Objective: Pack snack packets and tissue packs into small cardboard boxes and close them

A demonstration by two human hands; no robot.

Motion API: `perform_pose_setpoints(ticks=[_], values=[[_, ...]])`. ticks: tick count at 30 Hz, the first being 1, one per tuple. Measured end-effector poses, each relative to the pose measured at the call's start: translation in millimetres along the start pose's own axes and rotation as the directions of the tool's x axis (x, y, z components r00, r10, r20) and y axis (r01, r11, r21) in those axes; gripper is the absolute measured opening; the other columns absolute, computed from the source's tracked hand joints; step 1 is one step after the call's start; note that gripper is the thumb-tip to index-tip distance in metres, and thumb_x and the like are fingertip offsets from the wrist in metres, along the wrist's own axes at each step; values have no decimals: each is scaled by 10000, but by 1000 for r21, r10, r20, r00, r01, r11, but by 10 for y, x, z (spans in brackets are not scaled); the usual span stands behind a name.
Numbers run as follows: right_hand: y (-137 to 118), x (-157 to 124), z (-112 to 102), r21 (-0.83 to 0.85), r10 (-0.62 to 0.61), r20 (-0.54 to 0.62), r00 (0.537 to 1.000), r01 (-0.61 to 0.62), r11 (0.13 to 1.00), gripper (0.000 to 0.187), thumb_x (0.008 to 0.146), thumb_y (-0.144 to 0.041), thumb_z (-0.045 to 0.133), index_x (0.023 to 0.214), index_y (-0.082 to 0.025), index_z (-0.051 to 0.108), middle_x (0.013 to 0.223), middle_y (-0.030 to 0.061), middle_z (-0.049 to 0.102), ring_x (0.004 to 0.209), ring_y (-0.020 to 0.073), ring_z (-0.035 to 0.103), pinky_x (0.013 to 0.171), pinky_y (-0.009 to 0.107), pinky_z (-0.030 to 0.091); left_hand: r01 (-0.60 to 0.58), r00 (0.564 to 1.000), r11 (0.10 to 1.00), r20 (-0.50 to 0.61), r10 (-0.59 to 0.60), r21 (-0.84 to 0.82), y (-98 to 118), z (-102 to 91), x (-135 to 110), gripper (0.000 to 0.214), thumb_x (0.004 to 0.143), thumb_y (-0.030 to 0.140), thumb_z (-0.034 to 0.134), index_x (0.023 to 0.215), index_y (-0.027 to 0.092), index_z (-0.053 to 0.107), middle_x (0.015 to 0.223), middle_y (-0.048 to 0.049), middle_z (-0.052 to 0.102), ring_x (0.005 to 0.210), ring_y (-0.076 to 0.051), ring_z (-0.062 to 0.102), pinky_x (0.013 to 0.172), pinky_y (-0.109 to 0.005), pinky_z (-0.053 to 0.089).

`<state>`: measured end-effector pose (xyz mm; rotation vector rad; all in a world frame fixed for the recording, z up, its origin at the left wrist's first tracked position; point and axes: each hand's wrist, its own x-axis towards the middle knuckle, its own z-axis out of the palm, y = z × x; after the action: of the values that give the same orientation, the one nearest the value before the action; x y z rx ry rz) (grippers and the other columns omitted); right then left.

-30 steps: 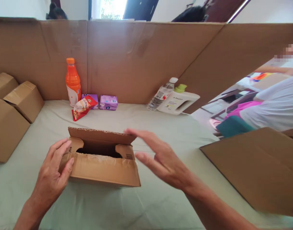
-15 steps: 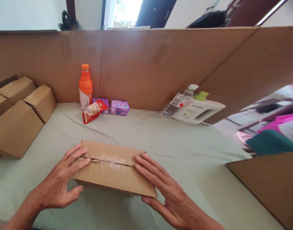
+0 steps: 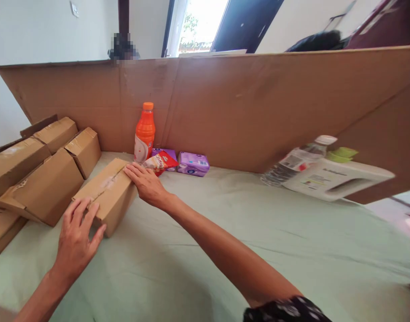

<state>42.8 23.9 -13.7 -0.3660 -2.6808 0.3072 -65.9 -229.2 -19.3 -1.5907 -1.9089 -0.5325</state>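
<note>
A taped cardboard box (image 3: pixel 112 192) sits at the left, turned lengthwise away from me, between both my hands. My left hand (image 3: pixel 79 230) grips its near end, fingers on the top and thumb by the lower front corner. At the far end, my right hand (image 3: pixel 147 183) holds the box with fingertips over the top edge. Several other cardboard boxes (image 3: pixel 44 188) stand close on its left side. Just behind my right hand are a red snack bag (image 3: pixel 162 162), an orange bottle (image 3: pixel 145 129) and two purple packs (image 3: pixel 193 164).
A tall cardboard panel (image 3: pixel 225 103) runs along the back. A clear plastic bottle (image 3: pixel 292 161) leans on a white jug (image 3: pixel 332 179) at the right. Pale green cloth (image 3: pixel 205 250) covers the surface. Beyond the panel, a person's head is partly visible.
Both hands have carried the cardboard box from the middle front to the left, beside the other boxes, and turned it lengthwise. My view has swung left.
</note>
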Motion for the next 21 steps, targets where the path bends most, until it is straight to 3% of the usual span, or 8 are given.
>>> perform_pose_setpoints(ticks=[3,6,9,12,16,19,21], values=[[-9,523,305,74,147,-89,985,-141,987,633,910,5,391,1527,-126,446,1660,179,318,1556,319,236,1188,561,350,94,995,995,-23,-93,40,-254,426,360,392,949,260,596,1311,112,576,1354,-225,587,1291,-395,490,1076,-559,475],[47,926,625,124,253,-114,961,-239,963,711,876,-10,423,1576,-16,295,1657,288,232,1540,347,263,1189,546,360,179,984,983,-19,-178,49,-492,838,751,409,925,248,598,1304,97,593,1369,-233,571,1315,-410,463,1090,-562,463],[136,1225,928,193,299,-83,951,-279,941,780,854,-33,437,1591,30,190,1633,306,276,1518,319,325,1203,492,368,271,963,961,-5,-271,50,-641,1140,1061,449,899,240,603,1329,112,582,1391,-224,557,1350,-408,437,1094,-559,461],[206,1385,1170,259,286,-16,958,-272,927,834,826,-58,490,1600,0,185,1624,274,329,1510,301,352,1220,468,356,353,935,934,3,-353,56,-713,1312,1249,459,884,239,603,1326,115,587,1400,-231,550,1368,-429,424,1085,-584,459],[175,1264,1295,317,224,79,971,-238,918,813,818,-67,543,1579,-14,263,1591,278,391,1474,307,419,1216,479,358,396,917,918,30,-397,27,-765,1332,1364,455,890,257,589,1326,124,584,1429,-239,536,1393,-453,413,1068,-630,461],[77,836,1148,317,154,123,980,-186,930,720,823,-90,614,1513,-44,415,1556,239,467,1458,277,448,1219,426,353,378,926,923,54,-375,-78,-732,1178,1346,488,920,297,558,1378,128,530,1510,-221,462,1455,-470,352,1138,-668,381],[48,411,931,292,137,135,981,-171,941,638,826,-132,668,1447,-117,520,1559,173,491,1450,235,460,1209,369,360,340,940,920,60,-335,-193,-668,1064,1267,527,949,318,524,1443,149,448,1613,-164,323,1523,-483,209,1207,-698,247]])
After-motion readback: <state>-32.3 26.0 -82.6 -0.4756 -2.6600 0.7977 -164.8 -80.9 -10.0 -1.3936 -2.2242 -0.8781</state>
